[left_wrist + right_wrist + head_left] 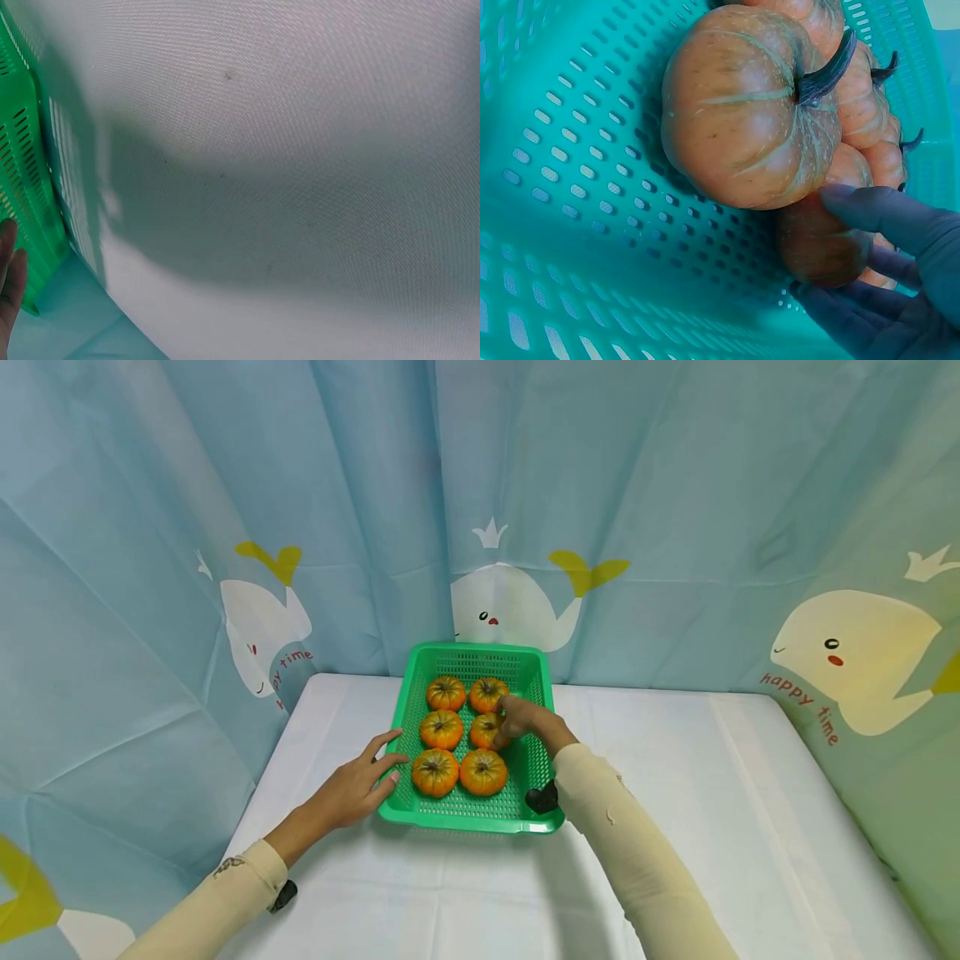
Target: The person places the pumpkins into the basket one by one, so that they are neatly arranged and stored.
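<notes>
Several small orange pumpkins sit in two columns inside a green plastic basket (480, 821). My right hand (522, 718) reaches over the basket's right rim and holds the middle pumpkin (483, 732) of the right column. In the right wrist view, the thumb and fingers of that hand (930, 289) lie on either side of this pumpkin (817, 244), behind a nearer pumpkin (739, 112) with a dark stem. At the left rim, my left hand (352, 785) has its fingers spread against the basket. Only its fingertips show in the left wrist view, beside the slotted basket wall (26, 180).
A white cloth covers the table (675, 810) under the basket. Blue curtain (660, 468) printed with white whales hangs right behind the basket and along both sides. Dark wrist cameras sit on both cuffs, the right one (542, 798) over the basket's near right corner.
</notes>
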`<act>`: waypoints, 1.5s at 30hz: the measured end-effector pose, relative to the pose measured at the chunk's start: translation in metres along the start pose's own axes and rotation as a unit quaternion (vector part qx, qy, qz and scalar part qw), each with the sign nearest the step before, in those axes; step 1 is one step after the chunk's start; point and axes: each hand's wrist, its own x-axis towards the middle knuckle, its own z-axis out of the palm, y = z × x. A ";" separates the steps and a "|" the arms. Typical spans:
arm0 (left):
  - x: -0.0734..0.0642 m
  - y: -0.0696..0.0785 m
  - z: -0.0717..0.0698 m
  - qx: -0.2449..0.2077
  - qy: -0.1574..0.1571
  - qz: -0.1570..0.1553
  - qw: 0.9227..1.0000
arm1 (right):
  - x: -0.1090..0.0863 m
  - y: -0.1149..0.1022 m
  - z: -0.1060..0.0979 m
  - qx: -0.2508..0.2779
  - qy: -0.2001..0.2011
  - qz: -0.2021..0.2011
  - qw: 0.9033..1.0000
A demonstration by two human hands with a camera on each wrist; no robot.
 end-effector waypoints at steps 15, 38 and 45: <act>-0.001 -0.001 -0.003 0.004 -0.003 0.002 1.000 | -0.002 -0.003 0.001 -0.031 0.002 0.002 1.000; 0.002 -0.003 -0.013 0.025 -0.019 0.009 0.999 | -0.054 0.000 -0.046 0.036 0.071 -0.118 0.990; 0.001 -0.003 -0.015 0.036 -0.032 0.008 0.999 | -0.078 0.020 -0.052 0.051 0.135 -0.169 0.975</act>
